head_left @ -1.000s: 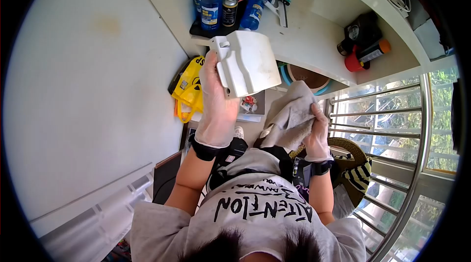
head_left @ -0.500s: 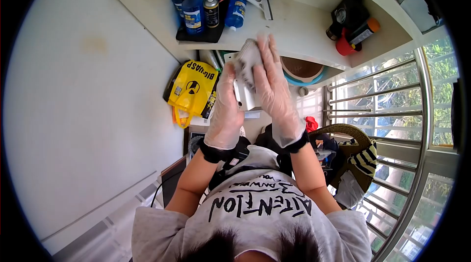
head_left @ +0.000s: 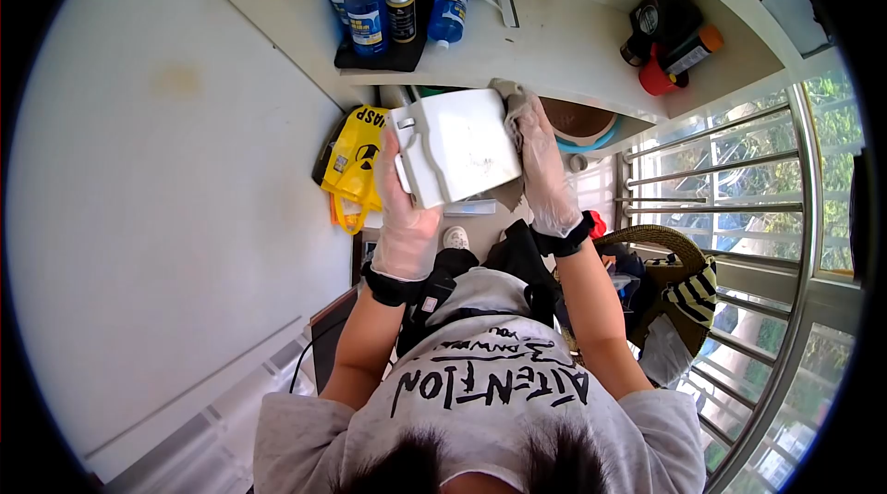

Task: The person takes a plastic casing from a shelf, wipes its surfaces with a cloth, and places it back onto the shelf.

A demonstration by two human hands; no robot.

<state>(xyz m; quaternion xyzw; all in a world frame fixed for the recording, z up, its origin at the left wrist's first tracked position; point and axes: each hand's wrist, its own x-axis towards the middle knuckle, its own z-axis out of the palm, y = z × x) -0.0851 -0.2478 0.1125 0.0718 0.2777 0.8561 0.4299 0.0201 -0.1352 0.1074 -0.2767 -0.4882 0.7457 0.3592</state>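
Observation:
A white plastic box (head_left: 467, 147) with a wavy seam and a dark smudge is held up in front of me, its broad face turned toward the camera. Clear gloves cover both hands. My left hand (head_left: 405, 231) grips the box along its left side, with the fingers partly hidden behind it. Against the box's right side, my right hand (head_left: 545, 166) holds a grey cloth (head_left: 510, 98); part of the cloth also hangs below the box.
Blue liquid bottles (head_left: 366, 23), a spray can (head_left: 401, 15) and a squeegee (head_left: 506, 4) occupy the shelf. A yellow bag (head_left: 349, 166) lies at left. Under the shelf sits a blue-rimmed basin (head_left: 591, 129); a woven basket (head_left: 688, 337) stands near the barred window.
The box has turned so its broad face shows; before, it was seen narrow side up. My right hand and the cloth have moved from its top to its right side.

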